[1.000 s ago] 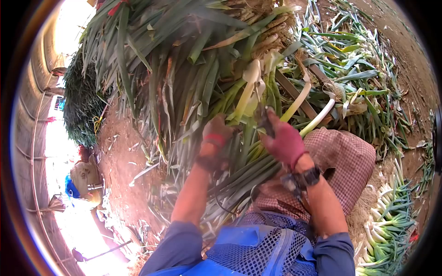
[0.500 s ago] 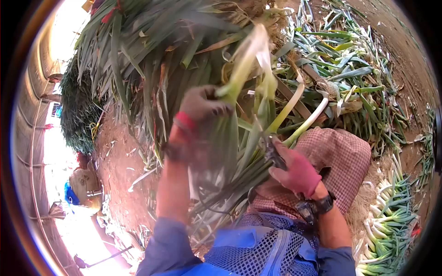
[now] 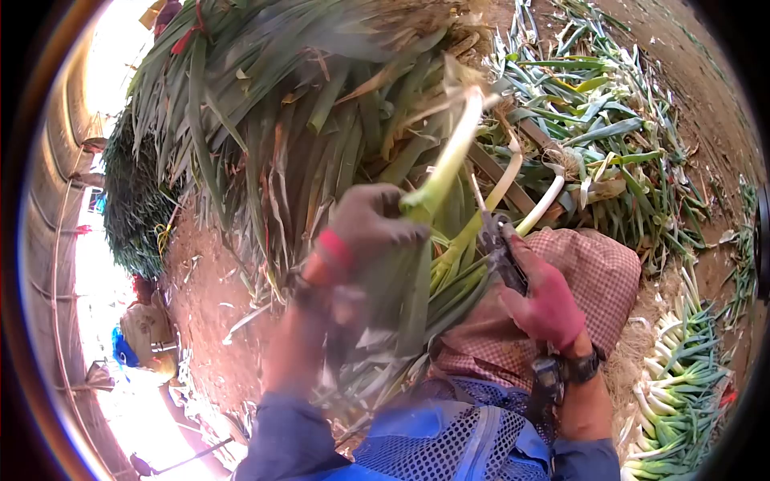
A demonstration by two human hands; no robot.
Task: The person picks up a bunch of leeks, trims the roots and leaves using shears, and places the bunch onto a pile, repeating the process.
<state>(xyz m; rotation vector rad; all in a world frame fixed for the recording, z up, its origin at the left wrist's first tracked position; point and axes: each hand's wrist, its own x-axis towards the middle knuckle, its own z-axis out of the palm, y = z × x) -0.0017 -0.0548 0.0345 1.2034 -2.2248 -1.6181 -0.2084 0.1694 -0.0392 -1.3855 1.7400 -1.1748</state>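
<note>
My left hand (image 3: pixel 373 216), in a brownish glove with a red band at the wrist, is closed round a green onion stalk (image 3: pixel 453 152) whose white end points up. The hand and forearm are partly blurred. In a pink-stained glove, my right hand (image 3: pixel 545 301) grips a dark-handled cutting tool (image 3: pixel 501 252), its thin blade pointing up beside the stalk. More stalks with pale ends (image 3: pixel 545 200) lie across my lap, under and behind the tool.
A big heap of long green leaves (image 3: pixel 265 104) fills the upper left. Loose leaves and trimmings (image 3: pixel 601 120) lie upper right. A row of onions (image 3: pixel 670 393) lies lower right. Another person (image 3: pixel 148 329) is at the far left by a dark green pile (image 3: pixel 136 208).
My left hand has moved slightly right and down with the stalk, whose loose outer leaf now sticks out near the top. My right hand has shifted a little right, the tool now more upright.
</note>
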